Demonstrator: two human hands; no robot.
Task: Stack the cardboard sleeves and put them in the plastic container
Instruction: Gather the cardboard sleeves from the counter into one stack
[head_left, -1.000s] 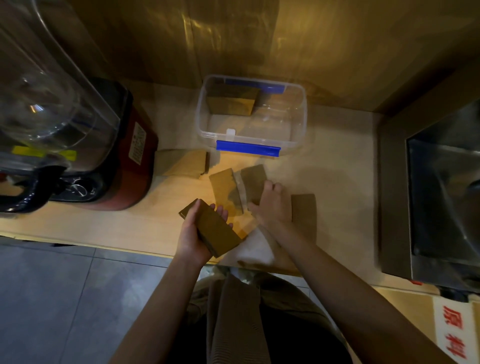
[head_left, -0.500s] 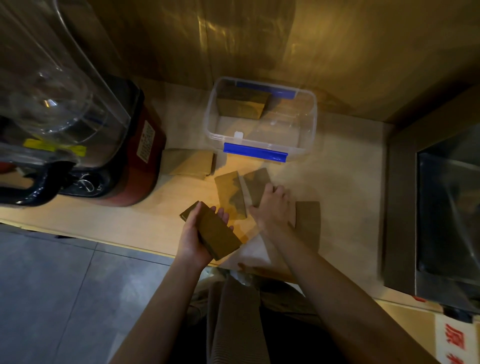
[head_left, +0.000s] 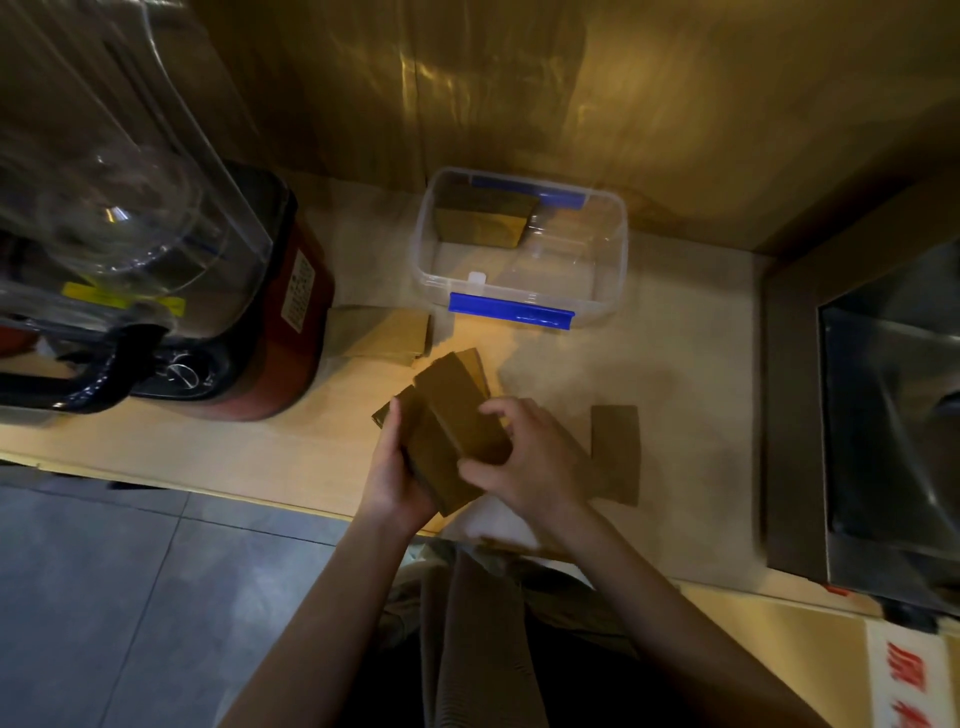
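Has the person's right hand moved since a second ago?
Yes. The right hand has left the counter and come toward the left hand, away from the flat brown cardboard sleeve lying to its right.

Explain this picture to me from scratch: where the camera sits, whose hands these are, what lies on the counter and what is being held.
There is no machine here. The camera sits on a person's head and looks down at their own two bare hands over a light wooden counter.

The left hand holds a stack of flat brown cardboard sleeves. The right hand is laying another sleeve on top of that stack, so both have a grip on cardboard.

On the counter, a clear plastic container with blue clips stands open at the back, with a bundle of sleeves already inside. More loose sleeves lie by a red blender base, and one lies to the right of the hands. A metal sink is at the far right.
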